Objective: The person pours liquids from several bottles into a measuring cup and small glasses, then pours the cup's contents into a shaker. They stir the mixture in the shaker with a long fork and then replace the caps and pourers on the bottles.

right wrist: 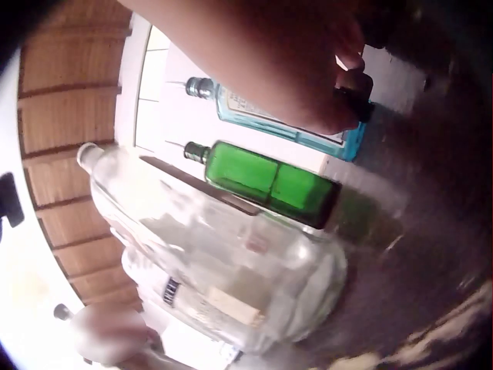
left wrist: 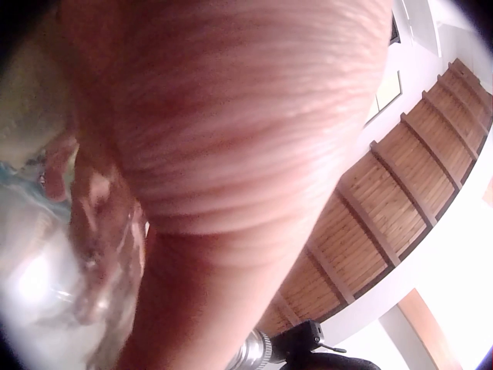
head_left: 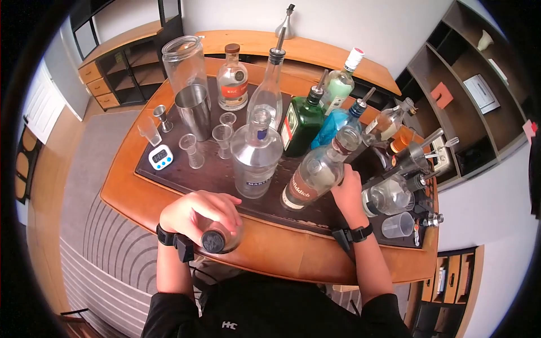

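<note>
My left hand (head_left: 203,211) grips a clear glass bottle (head_left: 230,239) with a dark round cap, near the front edge of the table. Its fingers fill much of the left wrist view. My right hand (head_left: 348,188) is low beside the Glenfiddich bottle (head_left: 309,180), which has a brown label and partly covers the fingers. In the right wrist view those fingers curl round a small dark piece (right wrist: 358,96), whose kind I cannot tell, in front of the blue bottle (right wrist: 296,135). A large clear bottle (head_left: 256,160) stands between my hands, with the green bottle (head_left: 302,127) behind.
Several other bottles, some with pourers, crowd the dark mat's far side. To the left are a metal shaker (head_left: 193,112), a jigger (head_left: 162,117), small glasses (head_left: 192,151) and a white timer (head_left: 160,157). A plastic cup (head_left: 398,225) and bar tools (head_left: 434,149) are right.
</note>
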Motion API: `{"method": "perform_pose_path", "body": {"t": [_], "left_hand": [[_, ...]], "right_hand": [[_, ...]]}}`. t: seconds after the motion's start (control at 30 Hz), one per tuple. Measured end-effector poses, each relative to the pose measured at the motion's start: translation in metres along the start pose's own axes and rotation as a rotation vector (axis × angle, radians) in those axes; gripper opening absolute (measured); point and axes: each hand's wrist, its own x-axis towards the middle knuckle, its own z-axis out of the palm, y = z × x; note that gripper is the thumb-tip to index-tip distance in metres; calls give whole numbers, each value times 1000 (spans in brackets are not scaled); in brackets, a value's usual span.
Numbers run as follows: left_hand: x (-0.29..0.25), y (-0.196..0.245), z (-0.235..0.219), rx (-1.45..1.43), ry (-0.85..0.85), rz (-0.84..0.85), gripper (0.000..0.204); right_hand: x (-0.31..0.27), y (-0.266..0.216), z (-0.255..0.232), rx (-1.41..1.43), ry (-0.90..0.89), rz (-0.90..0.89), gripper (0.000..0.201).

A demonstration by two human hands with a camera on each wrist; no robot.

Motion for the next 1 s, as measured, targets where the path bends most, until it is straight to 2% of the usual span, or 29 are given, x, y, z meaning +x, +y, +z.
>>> {"method": "perform_pose_path", "body": {"t": [0.07,0.1,0.17,0.2,0.27,0.53,0.73,0.87,0.93,1.0], "left_hand": [[1,0,0,3,-5,0,46],[1,-1,1,8,-2,-6,47],[1,1,2,-9,7,-14,47],[2,3,4,-1,37,-34,46],[2,2,5,-35,107,-64,44],[4,-8,7,-65,125,-26,50],[5,-7,9,-62,123,-55,48],[7,-7,11,-65,134,-45,48],[9,-7,11,-60,138,-49,48],[10,-7,11,-52,125,-63,49]], "right_hand": [[-10,2,-10,214,-8,-16,42],[-15,3,-17,206,-6,-15,42],[-30,1,-36,414,-126,-40,48],[-38,-5,-47,437,-131,-56,47],[-56,-14,-57,505,-73,-65,44],[-82,-35,-84,667,127,-248,47],[-76,-40,-94,716,115,-351,48],[-77,-42,-90,813,135,-375,50],[-80,-43,-87,957,200,-319,51],[-80,-46,-91,945,224,-314,53]]}}
